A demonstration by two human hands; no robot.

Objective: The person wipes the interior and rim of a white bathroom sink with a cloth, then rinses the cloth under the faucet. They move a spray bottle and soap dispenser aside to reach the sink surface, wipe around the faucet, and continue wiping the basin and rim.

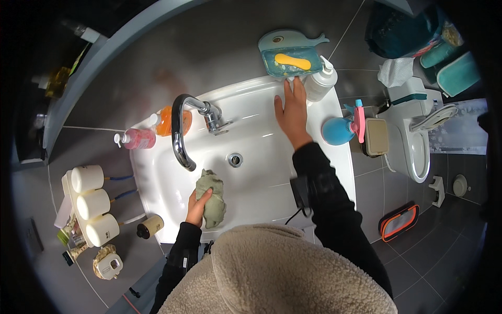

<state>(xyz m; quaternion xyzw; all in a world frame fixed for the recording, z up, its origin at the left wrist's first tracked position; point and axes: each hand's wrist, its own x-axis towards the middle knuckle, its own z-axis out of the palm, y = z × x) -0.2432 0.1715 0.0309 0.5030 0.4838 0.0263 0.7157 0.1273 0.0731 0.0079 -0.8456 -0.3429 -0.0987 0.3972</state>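
Note:
My left hand (196, 209) grips a crumpled grey-green cloth (212, 201) over the front of the white sink (256, 196), thumb on top. Stretched to the back rim, my right hand (293, 115) has its fingers extended, with nothing visible in them. Its fingertips come up to the lower edge of a teal whale-shaped holder (271, 41); whether they touch it I cannot tell. In that holder lies a yellow bar-like piece (293, 62). Just right of my fingers stands a white pump bottle (320, 82).
A chrome faucet (179, 136) arches over the basin's left half. Orange (166, 121) and pink (142, 138) pump bottles stand at the back left. A blue spray bottle (337, 130) is on the right rim. White cups (94, 204) hang at left; a toilet (417, 152) is at right.

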